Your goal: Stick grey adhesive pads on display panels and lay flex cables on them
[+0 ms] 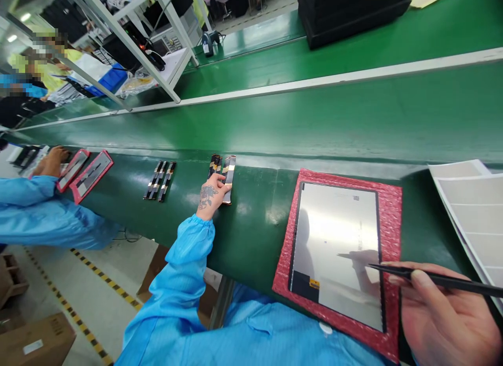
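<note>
My left hand (212, 194) reaches out over the green bench, its fingers closed on one of several thin dark strips with silvery and gold parts (229, 173). Close to me a flat display panel (338, 235) with a silvery back lies on a pink foam sheet (391, 219). A small orange tab (314, 283) shows at the panel's lower left corner. Black tweezers (436, 278) are gripped in my right hand (444, 308), their tips above the panel's right edge, apart from its surface.
More strips (159, 181) lie left of my left hand. Further left, a co-worker's hand (55, 159) is beside two panels on pink foam (92, 174). White label sheets (471, 208) lie at the right. A black box (349, 12) stands on the raised ledge behind.
</note>
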Demonstrator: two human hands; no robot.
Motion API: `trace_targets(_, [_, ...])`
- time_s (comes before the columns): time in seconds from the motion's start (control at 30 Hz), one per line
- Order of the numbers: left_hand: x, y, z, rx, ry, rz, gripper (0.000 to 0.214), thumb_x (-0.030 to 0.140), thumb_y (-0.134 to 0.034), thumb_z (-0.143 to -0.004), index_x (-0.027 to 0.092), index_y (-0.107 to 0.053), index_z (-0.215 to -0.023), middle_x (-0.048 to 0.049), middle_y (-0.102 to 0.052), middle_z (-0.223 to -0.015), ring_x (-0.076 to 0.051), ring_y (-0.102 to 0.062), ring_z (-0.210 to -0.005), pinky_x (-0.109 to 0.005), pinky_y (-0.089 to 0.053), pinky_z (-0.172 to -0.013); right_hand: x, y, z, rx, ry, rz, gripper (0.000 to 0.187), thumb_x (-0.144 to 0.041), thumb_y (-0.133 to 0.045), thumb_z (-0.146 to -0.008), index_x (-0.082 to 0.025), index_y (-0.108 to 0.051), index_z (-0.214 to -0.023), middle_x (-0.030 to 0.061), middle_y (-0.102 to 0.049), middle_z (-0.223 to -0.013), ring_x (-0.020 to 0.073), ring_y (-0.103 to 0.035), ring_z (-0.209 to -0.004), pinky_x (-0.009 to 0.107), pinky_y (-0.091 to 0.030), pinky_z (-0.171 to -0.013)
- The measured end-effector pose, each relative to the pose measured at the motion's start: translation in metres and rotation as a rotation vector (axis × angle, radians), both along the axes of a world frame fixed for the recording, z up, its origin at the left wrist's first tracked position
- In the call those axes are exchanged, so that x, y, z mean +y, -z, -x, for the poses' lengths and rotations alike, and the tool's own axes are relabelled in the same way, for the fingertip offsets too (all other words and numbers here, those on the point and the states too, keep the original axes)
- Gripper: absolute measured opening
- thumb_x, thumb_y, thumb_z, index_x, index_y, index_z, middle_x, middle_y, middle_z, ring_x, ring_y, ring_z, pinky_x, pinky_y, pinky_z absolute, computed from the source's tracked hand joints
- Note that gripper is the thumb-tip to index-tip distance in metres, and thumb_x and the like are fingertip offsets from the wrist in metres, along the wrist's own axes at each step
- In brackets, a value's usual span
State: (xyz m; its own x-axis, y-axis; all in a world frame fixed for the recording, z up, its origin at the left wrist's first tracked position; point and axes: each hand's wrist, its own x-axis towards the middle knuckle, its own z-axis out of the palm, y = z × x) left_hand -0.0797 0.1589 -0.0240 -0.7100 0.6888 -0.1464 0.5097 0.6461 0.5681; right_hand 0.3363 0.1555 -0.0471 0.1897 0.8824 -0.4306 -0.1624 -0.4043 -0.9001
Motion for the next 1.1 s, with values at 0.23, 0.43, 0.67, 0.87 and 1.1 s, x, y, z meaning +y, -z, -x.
trace_targets(0.23, [0.004, -0.012, 0.006, -0.014, 0.015, 0.016, 0.013, 0.026, -0.075, -0.075, 0.025, -0.062, -0.075, 0.0037, -0.065, -0.065, -0.020, -0.068, -0.073, -0.029, -0.048, -0.068, -0.001, -0.007, 0.001, 0.017, 0.044, -0.013, 0.055, -0.063, -0.102, -0.051, -0.031, -0.075, -0.087, 0.0014, -0.075, -0.079, 0.0232, -0.072, -0.070, 0.043, -0.069, -0.067])
trace_targets(0.43, [0.005, -0.022, 0.008, -0.027, 0.058, 0.030, 0.026, 0.029, -0.071, -0.077, 0.026, -0.053, -0.060, 0.0035, -0.057, -0.060, -0.020, -0.061, -0.068, -0.030, -0.043, -0.065, -0.001, -0.027, 0.009, 0.022, 0.096, 0.014, 0.064, -0.066, -0.106, -0.034, -0.033, -0.075, -0.079, -0.0002, -0.072, -0.073, 0.0228, -0.068, -0.060, 0.053, -0.070, -0.069])
trace_targets(0.67, [0.002, -0.027, 0.010, -0.059, 0.087, -0.071, 0.025, 0.028, -0.072, -0.075, 0.024, -0.060, -0.053, 0.0009, -0.058, -0.063, -0.022, -0.059, -0.076, -0.032, -0.042, -0.070, -0.002, -0.033, 0.011, 0.021, 0.090, -0.003, 0.063, -0.062, -0.107, -0.033, -0.031, -0.075, -0.076, -0.0006, -0.073, -0.072, 0.0197, -0.067, -0.059, 0.041, -0.064, -0.058])
trace_targets(0.87, [-0.005, -0.032, -0.001, -0.222, 0.051, -0.226, 0.022, 0.040, -0.078, -0.071, 0.022, -0.067, -0.067, 0.0007, -0.064, -0.065, -0.018, -0.060, -0.065, -0.029, -0.045, -0.062, -0.007, -0.028, 0.005, 0.023, 0.043, -0.073, 0.043, -0.055, -0.100, -0.052, -0.032, -0.074, -0.076, 0.0024, -0.077, -0.080, 0.0245, -0.074, -0.074, 0.041, -0.065, -0.068])
trace_targets(1.1, [-0.026, -0.043, -0.092, -0.769, 0.248, -0.388, 0.045, 0.054, -0.093, -0.066, 0.021, -0.063, -0.065, 0.0028, -0.062, -0.062, -0.012, -0.055, -0.059, -0.024, -0.046, -0.057, -0.006, -0.042, 0.024, -0.007, -0.279, -0.222, 0.022, -0.046, -0.090, -0.068, -0.029, -0.076, -0.068, 0.0037, -0.075, -0.082, 0.0193, -0.064, -0.064, 0.033, -0.055, -0.057])
